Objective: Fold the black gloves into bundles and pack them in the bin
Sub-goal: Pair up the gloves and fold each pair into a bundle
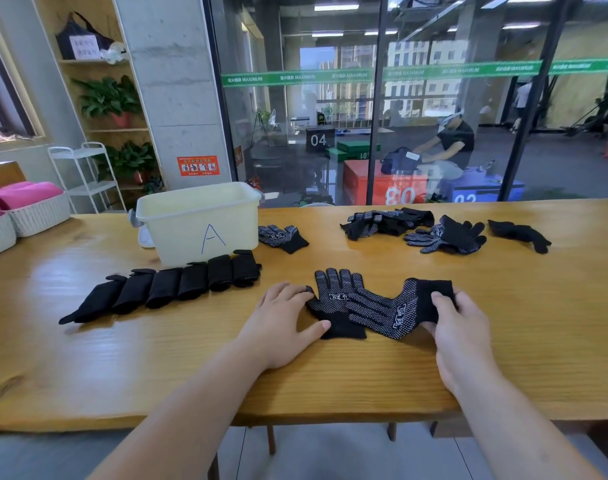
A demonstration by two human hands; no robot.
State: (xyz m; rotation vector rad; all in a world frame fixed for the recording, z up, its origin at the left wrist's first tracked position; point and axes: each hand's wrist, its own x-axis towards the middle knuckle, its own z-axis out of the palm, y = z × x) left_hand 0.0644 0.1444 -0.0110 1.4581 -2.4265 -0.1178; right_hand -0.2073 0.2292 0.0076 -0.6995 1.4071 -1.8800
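Observation:
Two black dotted gloves lie overlapping on the wooden table in front of me. My left hand rests flat on the left glove, fingers spread. My right hand pinches the cuff of the right glove. A row of several folded black glove bundles lies to the left, in front of a cream bin marked "A". Loose gloves lie beyond: a single glove beside the bin, a pile, another pile and one glove at the far right.
White baskets with pink cloth stand at the table's left end. A glass wall runs behind the table. A white trolley and shelves with plants stand at the back left. The table's near edge is close to my arms.

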